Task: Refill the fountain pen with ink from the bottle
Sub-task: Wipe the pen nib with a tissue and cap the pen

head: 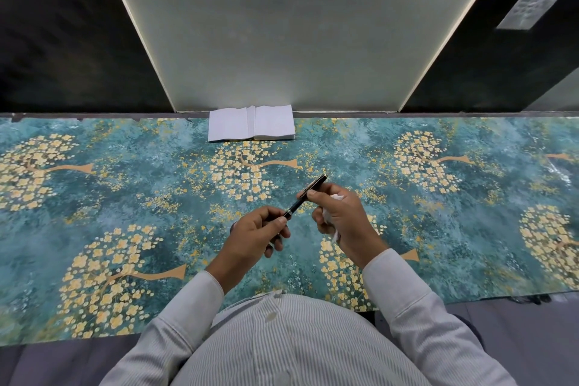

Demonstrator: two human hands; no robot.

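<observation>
A person in a pale striped shirt holds one slim black fountain pen [305, 197] with gold trim above a table covered in a teal, painterly mat [470, 229] printed with yellow blossom trees. The pen slants up and away between both hands, clear of the surface. The left hand [253, 236] is closed around the pen's lower end, thumb and forefinger pinching near a metal band. The right hand [341, 216] grips the upper part with its fingertips while also clutching a crumpled white tissue [336, 197] in the palm; whether the pen is capped is hard to tell at this distance. One open notebook [252, 123] with blank white pages lies flat at the mat's far edge, well apart from the hands, against a smooth grey panel [297, 25] flanked by dark walls.
</observation>
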